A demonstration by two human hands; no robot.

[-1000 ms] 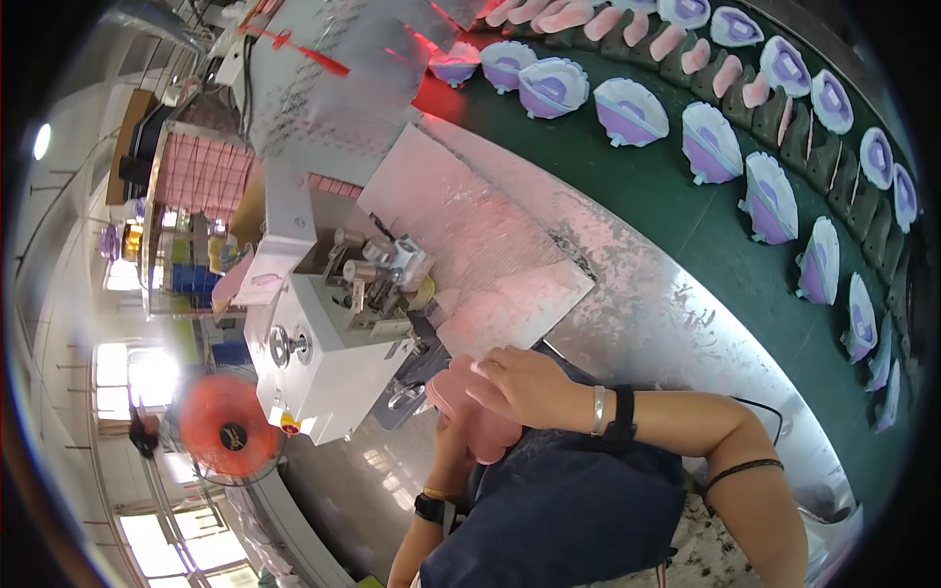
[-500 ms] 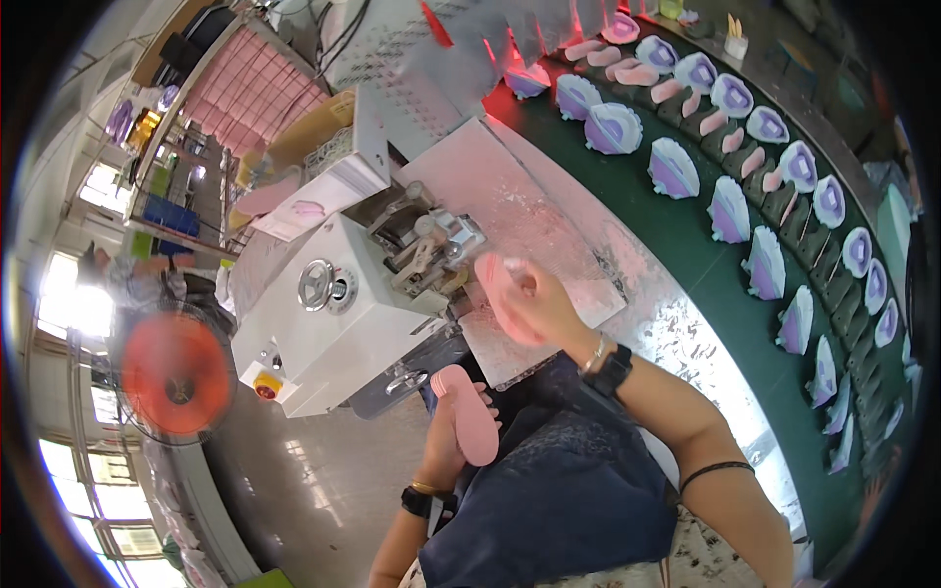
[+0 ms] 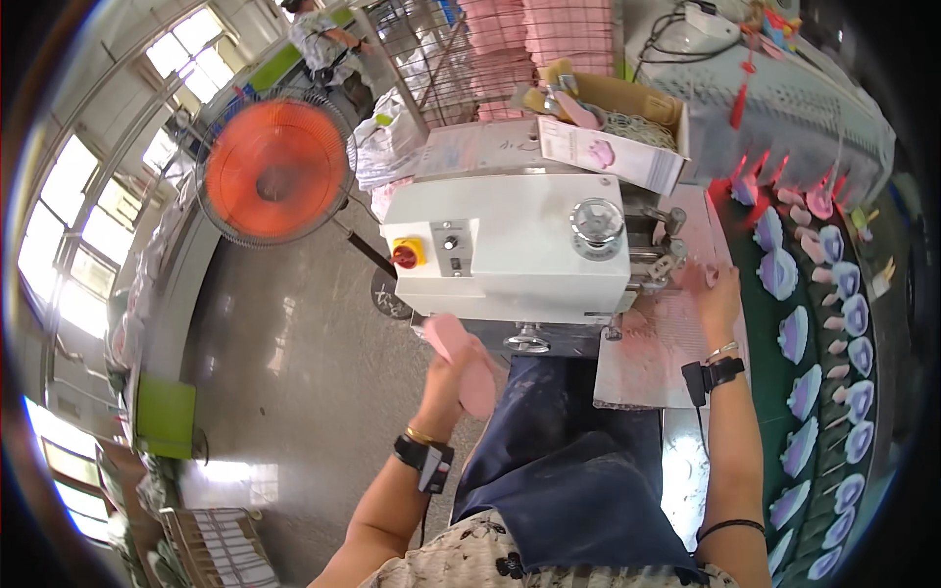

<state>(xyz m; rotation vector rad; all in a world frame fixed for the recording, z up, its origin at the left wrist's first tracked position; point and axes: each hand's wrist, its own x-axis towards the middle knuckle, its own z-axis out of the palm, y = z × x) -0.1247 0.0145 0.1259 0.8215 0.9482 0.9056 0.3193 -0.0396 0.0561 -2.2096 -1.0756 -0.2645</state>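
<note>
Currently the left hand (image 3: 446, 377) is raised in front of the white machine (image 3: 510, 260), its fingers wrapped around a pink insole (image 3: 463, 358). The insole lies flat along the palm and stands out past the hand at both ends, one tip pointing up toward the machine's lower edge, the other down toward the lap. A black wrist device and a thin gold bangle sit on that wrist.

Right hand (image 3: 718, 294) rests on the pink-stained work plate (image 3: 657, 343) to the right of the machine, near the metal roller head (image 3: 662, 260). Fingers are extended toward the head; whether they pinch anything there cannot be told, as the fingertips are small and blend with the pink surface. This wrist carries a black strap and a bracelet.

Machine front shows a red button on a yellow base (image 3: 408, 254), a small knob beside it and a round metal dial (image 3: 597, 218) on top. An open cardboard box (image 3: 608, 122) with pink pieces stands behind the machine.

Right of the plate runs a green conveyor (image 3: 774, 392) bearing rows of lilac and pink sole pieces (image 3: 792, 333). An orange-bladed floor fan (image 3: 272, 169) stands to the left on the grey floor. Another person (image 3: 328, 44) stands far back near the windows.
</note>
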